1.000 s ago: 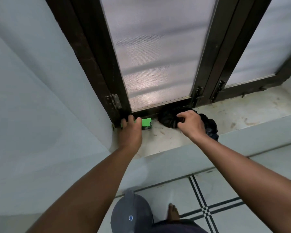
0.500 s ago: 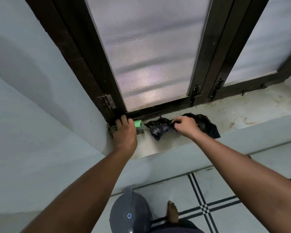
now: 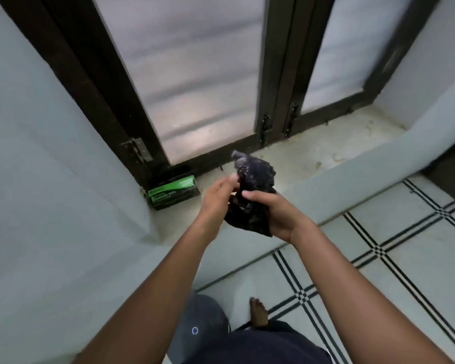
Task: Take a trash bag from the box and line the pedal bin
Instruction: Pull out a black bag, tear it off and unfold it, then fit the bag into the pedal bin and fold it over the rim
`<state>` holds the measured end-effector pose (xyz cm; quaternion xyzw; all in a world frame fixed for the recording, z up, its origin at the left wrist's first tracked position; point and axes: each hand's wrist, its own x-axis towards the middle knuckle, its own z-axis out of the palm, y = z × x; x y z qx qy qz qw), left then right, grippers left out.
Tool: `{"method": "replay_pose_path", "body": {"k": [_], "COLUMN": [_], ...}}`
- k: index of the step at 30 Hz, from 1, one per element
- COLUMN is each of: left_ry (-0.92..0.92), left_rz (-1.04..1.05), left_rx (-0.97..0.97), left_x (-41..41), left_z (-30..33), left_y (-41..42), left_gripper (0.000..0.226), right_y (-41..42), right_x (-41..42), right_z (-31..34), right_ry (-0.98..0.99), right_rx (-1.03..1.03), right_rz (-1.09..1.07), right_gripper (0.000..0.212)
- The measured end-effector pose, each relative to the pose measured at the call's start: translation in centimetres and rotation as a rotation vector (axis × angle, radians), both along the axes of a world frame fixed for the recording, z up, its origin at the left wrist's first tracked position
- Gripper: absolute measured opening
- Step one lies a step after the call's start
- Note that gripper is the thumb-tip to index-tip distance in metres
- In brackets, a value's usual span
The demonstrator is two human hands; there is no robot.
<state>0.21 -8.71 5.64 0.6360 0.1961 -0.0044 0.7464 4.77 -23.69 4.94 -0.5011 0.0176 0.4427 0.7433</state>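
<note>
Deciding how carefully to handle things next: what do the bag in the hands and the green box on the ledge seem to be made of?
The bag looks like thin black plastic film, slightly glossy: it crumples into fine creases and catches light. The box looks like printed cardboard with a matte green and black finish, judging by its flat faces and sharp edges, though blur leaves this open. The right hand grips the bag; the left hand touches it.

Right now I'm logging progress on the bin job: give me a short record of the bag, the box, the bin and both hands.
bag: black trash bag, crumpled, out of the box, held above the sill
box: green box on the sill, in the corner by the window frame
bin: grey pedal bin on the floor below, not lined
left hand: fingers pinch the bag
right hand: grips the bag
</note>
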Motion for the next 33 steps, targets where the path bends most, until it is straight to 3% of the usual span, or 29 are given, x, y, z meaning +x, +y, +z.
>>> {"method": "replay_pose_path", "body": {"k": [4, 7, 9, 11, 14, 18, 20, 25, 30, 33], "left_ry": [0.077, 0.111, 0.126, 0.14, 0.16, 0.294, 0.298, 0.321, 0.324, 0.332], "left_rz": [-0.346, -0.514, -0.355, -0.154, -0.079, -0.371, -0.411, 0.039, 0.304, 0.464], "left_rx": [0.061, 0.185, 0.168, 0.194, 0.377, -0.104, -0.237, -0.294, -0.291, -0.263], "left_x": [-5.0, -9.0, -10.5, -12.1, -14.5, -19.1, -21.5, -24.6, -27.5, -29.0], "left_z": [-1.3, -3.0, -3.3, -3.2, -2.8, -2.3, -2.5, -4.2, -4.3, -4.7], "left_y": [1.8, 3.7, 4.2, 4.6, 5.6, 6.5, 6.5, 6.0, 5.4, 4.8], "left_gripper": [0.057, 0.037, 0.019, 0.01, 0.019, 0.045, 0.036, 0.008, 0.015, 0.016], "right_y": [0.1, 1.2, 1.6, 1.9, 2.6, 4.3, 4.6, 5.3, 5.6, 5.1], "right_x": [-3.6, -5.6, -7.5, -10.9, -16.2, -20.5, -21.6, -25.3, -27.3, -28.2], "right_z": [-0.3, 0.4, 0.7, 0.7, -0.2, -1.4, -2.2, -2.9, -2.4, -2.3], "right_ry": [0.067, 0.096, 0.03, -0.057, -0.099, -0.095, -0.121, -0.134, -0.188, -0.221], "right_rx": [-0.13, -0.118, -0.153, -0.317, -0.459, -0.504, -0.545, -0.561, -0.568, -0.616], "right_rz": [-0.253, -0.35, -0.319, -0.149, 0.031, -0.334, -0.445, -0.475, -0.321, -0.232], "right_gripper": [0.033, 0.035, 0.049, 0.058, 0.03, 0.01, 0.02, 0.032, 0.012, 0.023]}}
